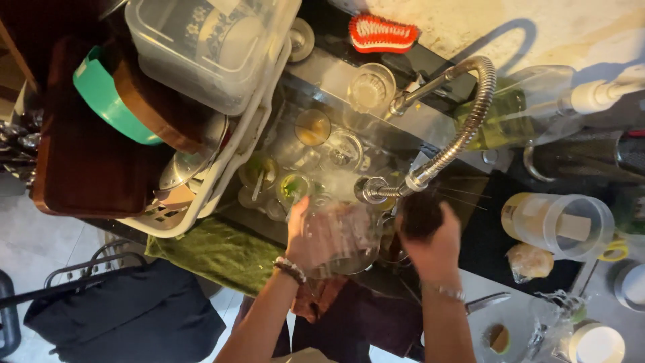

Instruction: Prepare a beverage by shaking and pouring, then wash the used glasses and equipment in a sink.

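My left hand (310,236) grips a clear drinking glass (346,235) held under the spout of a flexible metal faucet (463,128), and water blurs the glass. My right hand (433,249) holds a dark scrubbing sponge (422,214) right beside the glass. Both hands hover over a sink (316,151) crowded with several glasses, some with drink residue and straws.
A white dish rack (222,168) on the left carries a clear plastic container (208,47), a teal bowl (101,94), wooden boards and a lid. A red brush (381,33) lies behind the sink. A clear jug (561,225), soap bottle (517,111) and cups stand right. Green cloth (215,252) hangs front.
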